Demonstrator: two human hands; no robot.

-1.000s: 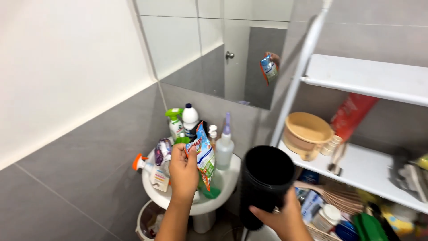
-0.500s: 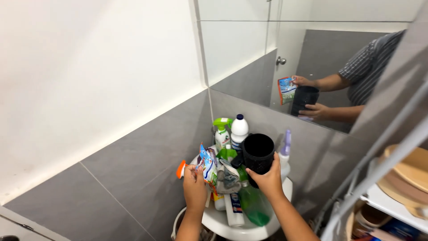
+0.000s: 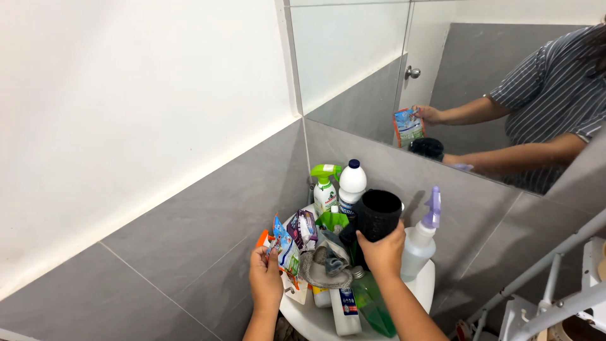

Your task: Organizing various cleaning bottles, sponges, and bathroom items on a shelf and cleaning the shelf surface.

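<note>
The right hand (image 3: 380, 251) wraps its fingers round a black cup (image 3: 377, 215) above the crowded sink (image 3: 421, 294). The left hand (image 3: 266, 278) pinches a sachet (image 3: 283, 248). Lowering the cup could topple the 2 bottles (image 3: 350, 183) behind it.

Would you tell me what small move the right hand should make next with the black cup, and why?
Probably lower the black cup toward the sink rim: the right hand holds it upright above crowded bottles, and the spray bottle stands close beside.

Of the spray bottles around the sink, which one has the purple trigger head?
The translucent white spray bottle standing right of the black cup. The upright one at the back has a green head.
</note>
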